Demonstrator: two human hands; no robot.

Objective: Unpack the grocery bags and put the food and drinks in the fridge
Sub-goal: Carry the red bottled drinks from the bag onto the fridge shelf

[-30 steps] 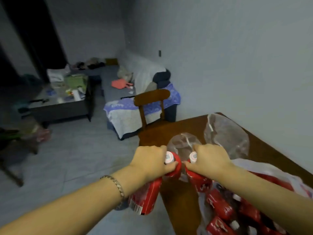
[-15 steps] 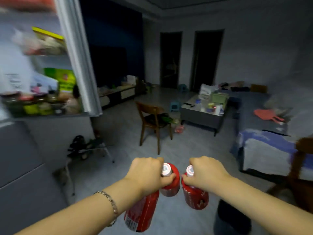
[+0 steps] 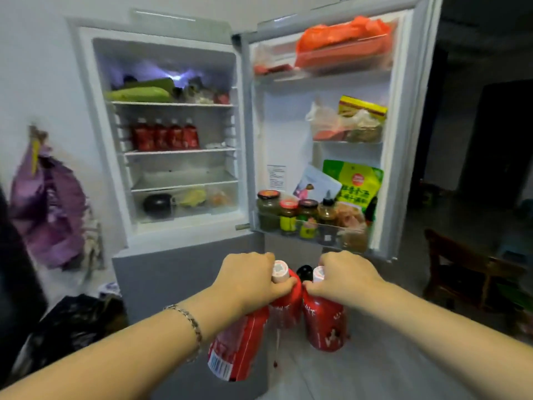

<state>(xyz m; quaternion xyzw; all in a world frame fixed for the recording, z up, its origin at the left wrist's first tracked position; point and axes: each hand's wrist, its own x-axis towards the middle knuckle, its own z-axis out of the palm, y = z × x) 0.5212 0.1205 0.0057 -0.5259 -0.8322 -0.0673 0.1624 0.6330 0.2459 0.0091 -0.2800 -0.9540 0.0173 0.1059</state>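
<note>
The left hand (image 3: 248,280) curls round the necks of two red bottles (image 3: 239,347); the right hand (image 3: 344,275), just beside, grips a third red bottle (image 3: 326,324). Beyond the knuckles stands the fridge (image 3: 173,269), its door (image 3: 277,125) swung open above the right hand; higher, a bottle row (image 3: 165,134) leaves room rightward on its shelf (image 3: 178,152).

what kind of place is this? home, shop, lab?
Most likely a home kitchen corner. A household fridge stands open, its door shelf crowded with assorted jars; a wooden chair stands to the right, and a purple bag hangs on the wall.
</note>
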